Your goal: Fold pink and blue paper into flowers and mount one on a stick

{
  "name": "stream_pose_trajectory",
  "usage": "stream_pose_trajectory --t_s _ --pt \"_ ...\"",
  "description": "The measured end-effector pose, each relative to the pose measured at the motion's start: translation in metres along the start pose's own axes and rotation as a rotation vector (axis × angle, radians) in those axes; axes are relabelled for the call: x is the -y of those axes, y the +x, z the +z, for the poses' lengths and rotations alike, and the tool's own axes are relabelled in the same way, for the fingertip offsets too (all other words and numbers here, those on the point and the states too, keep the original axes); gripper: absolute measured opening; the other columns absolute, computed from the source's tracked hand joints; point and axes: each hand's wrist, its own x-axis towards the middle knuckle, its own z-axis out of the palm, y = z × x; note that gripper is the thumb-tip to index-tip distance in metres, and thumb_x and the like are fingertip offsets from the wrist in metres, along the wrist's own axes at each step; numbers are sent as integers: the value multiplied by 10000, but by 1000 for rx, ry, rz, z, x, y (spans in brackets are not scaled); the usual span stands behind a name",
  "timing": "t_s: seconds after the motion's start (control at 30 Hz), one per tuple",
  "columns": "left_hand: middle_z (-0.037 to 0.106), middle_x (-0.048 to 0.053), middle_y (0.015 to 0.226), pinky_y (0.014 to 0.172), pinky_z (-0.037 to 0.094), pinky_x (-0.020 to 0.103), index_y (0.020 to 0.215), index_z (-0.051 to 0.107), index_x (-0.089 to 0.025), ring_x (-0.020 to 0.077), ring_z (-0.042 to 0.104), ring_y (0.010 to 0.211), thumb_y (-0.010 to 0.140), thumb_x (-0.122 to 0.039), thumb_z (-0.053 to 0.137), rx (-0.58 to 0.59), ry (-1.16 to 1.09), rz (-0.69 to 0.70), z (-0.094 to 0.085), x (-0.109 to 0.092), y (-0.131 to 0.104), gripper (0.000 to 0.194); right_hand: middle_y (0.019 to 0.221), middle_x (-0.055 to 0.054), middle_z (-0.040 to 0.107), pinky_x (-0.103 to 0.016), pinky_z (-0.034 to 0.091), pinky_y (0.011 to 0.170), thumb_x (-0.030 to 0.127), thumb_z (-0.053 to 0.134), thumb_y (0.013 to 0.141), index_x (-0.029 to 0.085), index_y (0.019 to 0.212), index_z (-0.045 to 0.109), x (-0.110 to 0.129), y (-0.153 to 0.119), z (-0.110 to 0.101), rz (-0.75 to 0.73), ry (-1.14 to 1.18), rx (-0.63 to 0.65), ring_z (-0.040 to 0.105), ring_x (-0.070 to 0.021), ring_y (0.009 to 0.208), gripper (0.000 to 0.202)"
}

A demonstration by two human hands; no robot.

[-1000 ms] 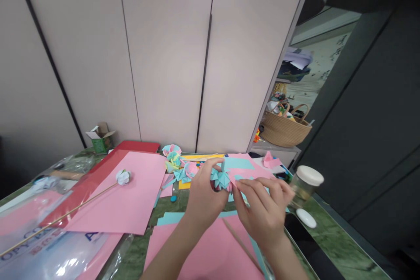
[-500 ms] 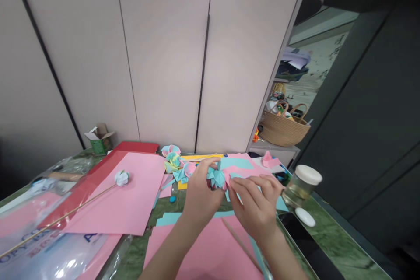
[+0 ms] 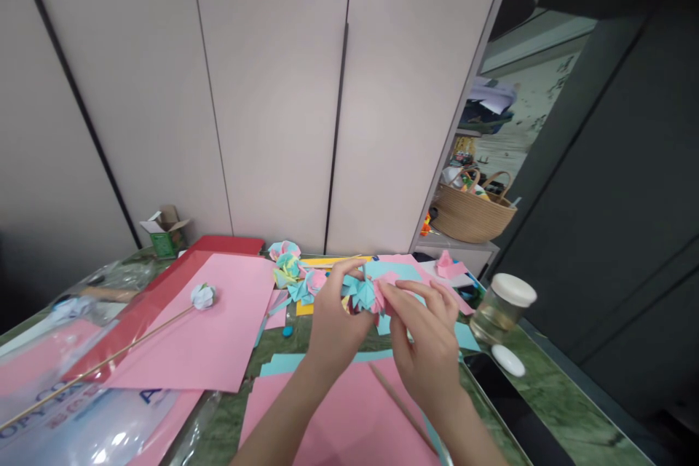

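Note:
Between my hands, above the table, is a folded paper flower (image 3: 362,294) in blue and pink. My left hand (image 3: 338,313) curls round its left side, thumb below and fingers above. The fingertips of my right hand (image 3: 429,324) pinch the pink petals on its right side. Below my wrists lies a stack of pink and blue paper (image 3: 333,419), with a thin wooden stick (image 3: 401,404) across it. Several finished-looking paper flowers (image 3: 289,266) sit behind my left hand. The flower's underside is hidden by my fingers.
A white paper flower on a long stick (image 3: 203,296) lies on pink paper at left. Plastic packaging (image 3: 92,408) covers the front left. To the right are a lidded jar (image 3: 502,309), a white oval object (image 3: 508,361) and a black phone (image 3: 516,408). Cabinet doors (image 3: 278,102) stand behind.
My right hand has shifted, its fingers rearranged on the pink petals. The flower is turned slightly, showing more of its blue folds. My left hand keeps its hold.

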Motion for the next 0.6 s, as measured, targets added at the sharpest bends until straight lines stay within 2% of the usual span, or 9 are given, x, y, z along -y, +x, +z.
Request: stream_pose_trajectory --t_s 0.17,0.3,0.4,0.5,0.6 --pt "583 9 910 564 455 221 1025 556 -239 166 600 795 592 -40 565 -40 26 21 1 3 0 476 895 2 722 -420 274 952 25 442 821 220 1120 585 7 -6 3 -17 -52 -25 608 -169 908 385" --pt "587 8 907 573 443 217 1020 562 -234 164 591 809 600 -45 581 -83 82 66 1 4 -1 461 890 -8 730 -433 256 969 21 449 813 191 1176 551 14 -10 8 -16 -83 -26 619 -181 948 413" --pt "588 0 896 631 443 218 1014 566 -235 156 578 837 601 -37 582 -124 144 114 -1 4 -1 459 971 -53 720 -435 254 980 26 425 817 147 1236 508 22 -11 11 -27 -116 -26 609 -197 1018 443" --pt "576 1 919 676 443 218 1047 553 -237 152 570 875 607 -40 553 -189 107 64 -6 6 5 482 1058 -74 698 -434 251 1002 32 397 817 142 1274 478 28 -10 9 -77 -80 15 581 -202 1093 477" --pt "550 2 893 658 456 211 1072 507 -211 137 571 812 609 -71 548 -220 -98 -49 -13 10 15 486 1002 -22 717 -446 264 1007 45 413 811 219 1146 577 28 -7 1 -129 47 16 603 -191 1029 411"
